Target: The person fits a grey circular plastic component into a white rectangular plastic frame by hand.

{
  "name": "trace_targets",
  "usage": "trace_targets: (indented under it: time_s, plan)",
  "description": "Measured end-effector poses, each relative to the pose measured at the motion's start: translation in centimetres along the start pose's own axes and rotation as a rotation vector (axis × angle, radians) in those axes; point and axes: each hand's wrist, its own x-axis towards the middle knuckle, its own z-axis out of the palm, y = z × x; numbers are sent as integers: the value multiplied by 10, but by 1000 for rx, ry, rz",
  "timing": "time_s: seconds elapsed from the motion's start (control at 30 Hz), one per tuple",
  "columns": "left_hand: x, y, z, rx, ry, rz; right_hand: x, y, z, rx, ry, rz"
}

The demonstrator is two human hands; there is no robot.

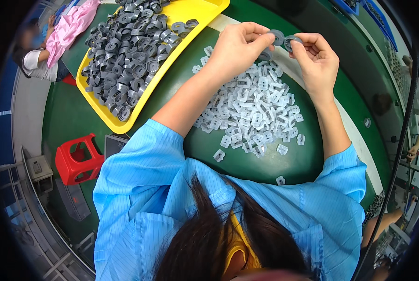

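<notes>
Bright, even light covers the middle — the green table [291, 165] has a soft sheen, and the clear pieces [243, 95] glint. Straight edges bow toward the borders, corners go black — and the far right looks dim and soft.

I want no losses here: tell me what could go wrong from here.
The left hand pinches a grey part at the fingertips; it could slip into the pale pieces. A stray piece appears close to the shirt, which might brush it off. The tray is heaped; a bump could spill some.
</notes>
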Motion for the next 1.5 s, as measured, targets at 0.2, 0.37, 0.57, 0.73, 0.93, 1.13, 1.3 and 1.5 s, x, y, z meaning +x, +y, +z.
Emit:
trace_targets:
  time_s: [0.2,0.37,0.57,0.73,0.93,1.13,1.3,1.5]
  plan:
    - [2,3,-1,-19,63,-44,-3,-14,14,-265,6,-277]
    - [0,2,5,52,92,24,2,-7,1,-88,-60,-84]
    - [0,6,3,-150,139,-49,-1,-7,8,-136,-39,-179]
    - [0,9,0,-317,53,-203,-2,-14,10,-471,32,-523]
    - [3,3,-9,-282,-3,-61,10,2,-1,23,-188,78]
    - [12,-8,-20,-382,-138,-206,29,57,-43,-410,-110,143]
    - [12,-6,-22,-534,-105,-235,22,31,-30,-778,-124,-319]
    - [12,-5,-26,-319,-168,-198,1,3,-10,-643,-531,-354]
